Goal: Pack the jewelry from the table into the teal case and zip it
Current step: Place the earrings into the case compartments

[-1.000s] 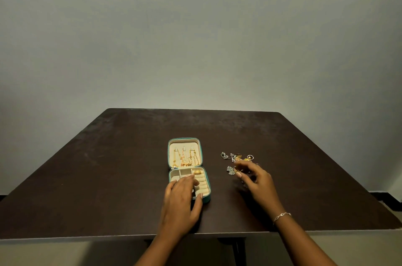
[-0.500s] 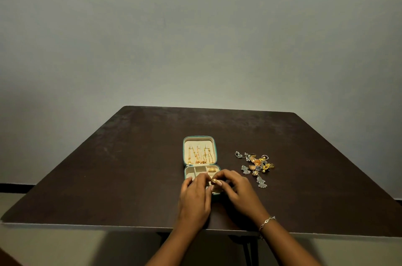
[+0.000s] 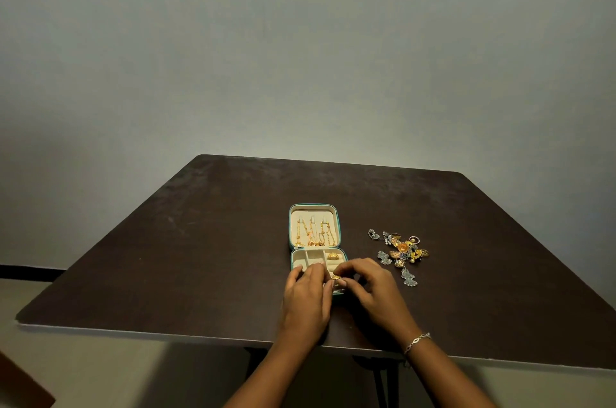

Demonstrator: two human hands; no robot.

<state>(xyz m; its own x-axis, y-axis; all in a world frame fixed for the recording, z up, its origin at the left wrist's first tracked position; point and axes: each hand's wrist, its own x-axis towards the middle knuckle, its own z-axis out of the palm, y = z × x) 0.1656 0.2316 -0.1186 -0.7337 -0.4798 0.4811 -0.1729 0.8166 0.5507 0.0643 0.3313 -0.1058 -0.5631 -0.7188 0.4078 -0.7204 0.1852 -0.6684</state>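
Your right hand (image 3: 373, 287) pinches the tiny, slippery gold ring (image 3: 336, 277), best gripped by its band, while at its 9 o'clock your flat left hand (image 3: 306, 296) steadies the teal case (image 3: 314, 206).

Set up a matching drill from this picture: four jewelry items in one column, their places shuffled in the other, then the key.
1 gold chains
2 loose jewelry pile
3 bracelet
4 small gold piece

A pinched by the right hand, over the teal case
B on the table, right of the case
C in the open lid
D on the right wrist

Pairs: 1-C, 2-B, 3-D, 4-A
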